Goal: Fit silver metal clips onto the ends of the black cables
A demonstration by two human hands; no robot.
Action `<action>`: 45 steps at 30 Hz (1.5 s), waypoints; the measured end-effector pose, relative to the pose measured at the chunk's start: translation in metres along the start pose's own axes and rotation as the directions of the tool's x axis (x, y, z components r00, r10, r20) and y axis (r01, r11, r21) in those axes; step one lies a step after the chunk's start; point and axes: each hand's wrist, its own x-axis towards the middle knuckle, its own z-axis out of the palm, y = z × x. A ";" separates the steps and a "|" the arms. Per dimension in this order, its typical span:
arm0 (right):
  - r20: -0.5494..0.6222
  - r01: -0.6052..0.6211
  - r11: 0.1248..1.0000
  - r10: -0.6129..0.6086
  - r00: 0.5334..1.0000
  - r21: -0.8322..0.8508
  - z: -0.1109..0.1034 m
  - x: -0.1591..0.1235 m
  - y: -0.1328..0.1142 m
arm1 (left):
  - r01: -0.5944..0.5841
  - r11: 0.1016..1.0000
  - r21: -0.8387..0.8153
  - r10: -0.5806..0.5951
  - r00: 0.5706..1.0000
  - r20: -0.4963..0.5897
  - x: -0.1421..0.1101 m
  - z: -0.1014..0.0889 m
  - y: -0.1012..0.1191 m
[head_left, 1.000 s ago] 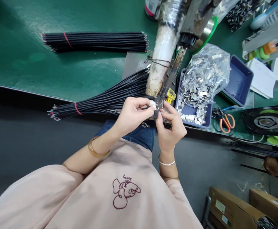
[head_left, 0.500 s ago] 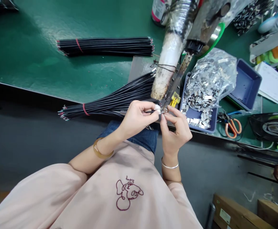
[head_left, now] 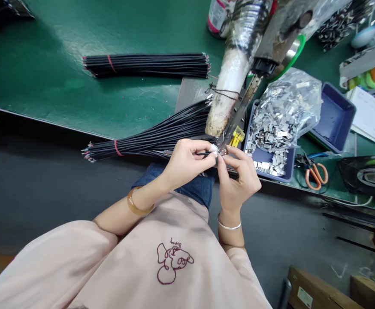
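I am pinching a thin black cable point(head_left: 203, 153) between my left hand's point(head_left: 186, 161) thumb and finger; my right hand point(head_left: 240, 177), digits nearly together, is gripping a small silver metal piece point(head_left: 224, 152) by the cable's end, near the stained white tube point(head_left: 228, 75).

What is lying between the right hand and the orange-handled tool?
In the head view, a blue tray holding small metal pieces lies between them.
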 end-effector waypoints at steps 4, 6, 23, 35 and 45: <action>0.010 0.021 1.000 -0.021 1.000 -0.016 -0.003 -0.006 0.000 | 0.018 1.000 0.007 -0.018 0.999 0.044 0.001 0.000 -0.002; 0.021 0.025 1.000 -0.025 0.999 -0.019 -0.005 -0.009 0.002 | 0.015 0.999 0.029 -0.017 0.998 0.062 0.001 0.000 -0.004; 0.251 -0.024 0.988 -0.016 0.968 0.155 -0.021 -0.005 0.016 | 0.046 0.999 -0.022 -0.037 0.948 0.318 -0.009 -0.019 0.007; 0.156 -0.235 0.972 0.236 0.959 -0.023 -0.031 -0.015 -0.007 | 0.047 0.998 -0.052 -0.036 0.980 0.197 -0.009 -0.014 -0.004; 0.266 -0.311 0.950 0.299 0.916 0.003 -0.015 -0.016 -0.003 | 0.020 1.000 0.005 -0.021 0.972 0.235 -0.011 -0.014 -0.008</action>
